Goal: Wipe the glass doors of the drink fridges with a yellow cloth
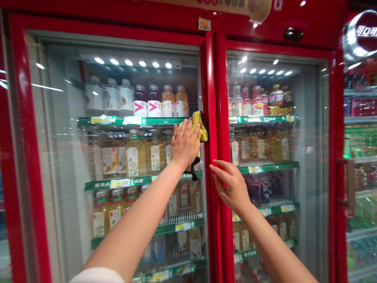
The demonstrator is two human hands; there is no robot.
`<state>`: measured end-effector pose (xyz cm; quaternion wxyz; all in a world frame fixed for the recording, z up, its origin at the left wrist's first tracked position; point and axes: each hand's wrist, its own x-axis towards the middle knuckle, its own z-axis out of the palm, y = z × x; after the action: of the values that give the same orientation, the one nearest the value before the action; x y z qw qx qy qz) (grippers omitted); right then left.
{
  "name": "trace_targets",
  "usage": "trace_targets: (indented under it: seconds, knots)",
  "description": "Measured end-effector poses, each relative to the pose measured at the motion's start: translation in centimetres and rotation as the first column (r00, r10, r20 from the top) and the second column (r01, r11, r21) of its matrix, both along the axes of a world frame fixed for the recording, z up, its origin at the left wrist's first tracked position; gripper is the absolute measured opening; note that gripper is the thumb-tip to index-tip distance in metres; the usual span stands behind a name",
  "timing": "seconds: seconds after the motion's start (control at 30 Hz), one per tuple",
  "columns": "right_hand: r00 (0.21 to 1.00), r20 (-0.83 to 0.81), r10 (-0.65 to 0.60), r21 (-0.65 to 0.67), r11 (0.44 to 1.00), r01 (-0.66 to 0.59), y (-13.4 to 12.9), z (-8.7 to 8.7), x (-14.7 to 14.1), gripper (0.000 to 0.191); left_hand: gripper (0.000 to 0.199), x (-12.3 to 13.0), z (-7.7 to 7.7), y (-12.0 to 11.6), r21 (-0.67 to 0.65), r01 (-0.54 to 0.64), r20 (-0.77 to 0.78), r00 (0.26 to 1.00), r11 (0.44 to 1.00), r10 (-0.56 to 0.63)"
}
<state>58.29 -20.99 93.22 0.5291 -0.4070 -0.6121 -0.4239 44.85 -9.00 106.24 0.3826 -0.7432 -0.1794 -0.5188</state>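
My left hand presses a yellow cleaning cloth with black edging against the glass of the left cooler door, close to its inner red frame. The cloth's upper corner sticks out past my fingers, and a dark strip of it hangs below; my palm hides the rest. Lower and to the right, my right hand is at the red door frames where the two doors meet. It holds nothing, with its fingers stretched apart. Whether its fingertips touch the frame, I cannot tell.
Behind the glass, bottled drinks stand on several shelves with green label strips. The right cooler door appears closed. Farther right is another drinks cooler with a vertical handle and a round lit sign.
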Motion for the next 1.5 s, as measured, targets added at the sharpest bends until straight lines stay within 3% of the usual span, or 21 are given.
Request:
trace_targets:
  seconds: [0.07,0.17,0.23,0.3,0.33,0.4,0.5,0.57,0.63,0.7,0.8,0.87,0.93,1.0,1.07,1.13,1.2,1.27,1.33,1.4,1.5]
  knots:
    - [0.999,0.028,-0.026,-0.011,1.000,0.027,-0.1,0.2,0.0,0.034,0.053,-1.0,0.1,0.2,-0.015,0.014,0.090,0.996,1.000,-0.013]
    - [0.999,0.024,-0.025,-0.003,1.000,0.025,-0.2,0.0,0.6,0.036,0.056,-1.9,-3.0,0.5,-0.020,0.008,0.164,0.986,1.000,-0.005]
    - [1.000,-0.016,0.016,0.020,1.000,-0.016,0.2,0.3,0.8,0.039,0.060,-1.7,-5.3,0.5,0.007,0.003,0.042,0.999,1.000,-0.003]
    - [0.994,-0.070,0.085,0.064,0.995,-0.080,1.2,1.1,0.6,0.045,0.062,-1.2,-6.0,0.3,0.027,0.005,-0.107,0.994,1.000,-0.002]
    - [0.988,-0.094,0.121,0.092,0.989,-0.113,1.8,1.7,0.3,0.048,0.062,-0.9,-5.5,0.3,0.029,0.005,-0.147,0.989,1.000,0.000]
    - [0.977,-0.114,0.180,0.146,0.976,-0.163,3.3,3.0,-0.6,0.055,0.060,-0.9,-2.9,0.2,0.010,-0.008,-0.113,0.994,1.000,0.009]
    - [0.977,-0.080,0.196,0.175,0.968,-0.180,5.5,4.8,-1.8,0.066,0.057,-2.5,1.7,0.6,-0.046,-0.030,0.092,0.995,0.998,0.034]
    - [0.985,-0.048,0.163,0.194,0.969,-0.151,6.8,5.4,-2.2,0.069,0.056,-4.0,2.9,1.0,-0.066,-0.047,0.191,0.980,0.997,0.058]
    - [0.995,-0.037,0.096,0.235,0.968,-0.084,7.8,5.6,-2.4,0.068,0.056,-5.1,1.7,1.2,-0.061,-0.073,0.227,0.970,0.995,0.085]
    - [0.999,-0.033,-0.008,0.262,0.965,0.016,8.5,5.5,-2.6,0.065,0.057,-5.5,-0.9,1.3,-0.039,-0.100,0.197,0.975,0.994,0.106]
    - [0.983,-0.004,-0.181,0.213,0.961,0.178,9.0,5.2,-2.9,0.062,0.061,-5.2,-4.1,1.3,0.029,-0.100,0.013,0.995,0.995,0.100]
    - [0.964,0.009,-0.264,0.149,0.954,0.260,9.0,5.1,-3.1,0.062,0.061,-5.3,-4.1,1.4,0.058,-0.086,-0.074,0.993,0.995,0.090]
    - [0.947,0.013,-0.320,0.096,0.943,0.318,8.9,5.0,-3.2,0.062,0.059,-6.2,-2.7,1.7,0.045,-0.078,-0.072,0.994,0.996,0.081]
    - [0.935,0.015,-0.355,0.073,0.933,0.353,8.8,5.0,-3.2,0.063,0.057,-7.9,-1.0,2.3,-0.005,-0.077,0.036,0.996,0.997,0.077]
    - [0.927,0.020,-0.374,0.071,0.926,0.372,8.8,4.9,-3.2,0.062,0.056,-9.9,-0.5,3.0,-0.061,-0.073,0.206,0.975,0.995,0.085]
    - [0.924,0.025,-0.382,0.078,0.922,0.379,8.7,4.8,-3.2,0.062,0.056,-11.4,-1.6,3.5,-0.089,-0.069,0.323,0.942,0.994,0.095]
    - [0.923,0.026,-0.383,0.093,0.921,0.379,8.6,4.8,-3.4,0.060,0.057,-12.0,-3.9,3.7,-0.083,-0.084,0.310,0.945,0.993,0.106]
    - [0.926,0.014,-0.377,0.108,0.921,0.374,8.6,4.7,-3.6,0.058,0.060,-11.5,-6.1,3.4,-0.043,-0.115,0.160,0.980,0.992,0.120]
    - [0.931,-0.002,-0.365,0.114,0.925,0.363,8.6,4.7,-3.8,0.057,0.063,-10.7,-7.0,2.9,0.011,-0.129,-0.036,0.991,0.992,0.129]
    - [0.936,-0.015,-0.352,0.111,0.930,0.352,8.7,4.8,-3.9,0.056,0.064,-10.1,-5.9,2.5,0.038,-0.125,-0.153,0.980,0.991,0.130]
    - [0.943,-0.039,-0.331,0.103,0.937,0.333,8.8,4.8,-4.2,0.060,0.061,-11.1,-1.8,2.8,0.002,-0.121,-0.093,0.988,0.993,0.121]
